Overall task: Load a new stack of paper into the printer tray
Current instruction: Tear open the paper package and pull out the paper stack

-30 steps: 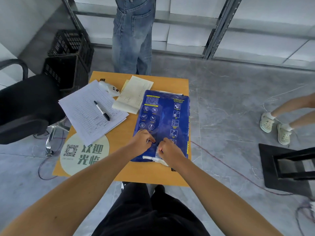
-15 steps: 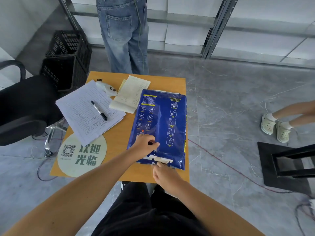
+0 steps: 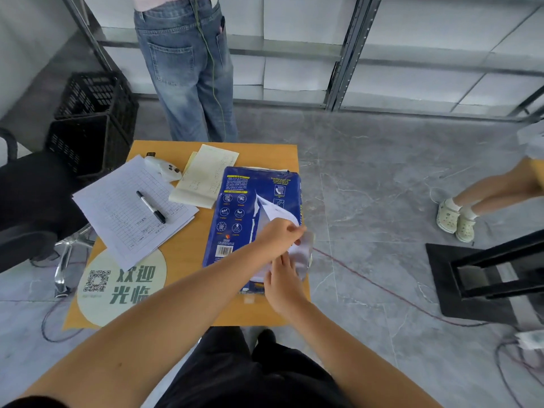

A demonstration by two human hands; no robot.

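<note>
We saw a glossy blue wrapper [image 3: 235,213] torn beside our left hand [image 3: 278,235], over a smooth wood-look bench [image 3: 188,257].

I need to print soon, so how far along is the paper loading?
Early stage. Done: the blue ream lies on the table and its wrapper is torn open down the middle. In hand: the left hand peels the torn flap back while the right hand grips the wrapper at the near end. Left: take the sheets out and load them; no printer or tray is in view.
</note>
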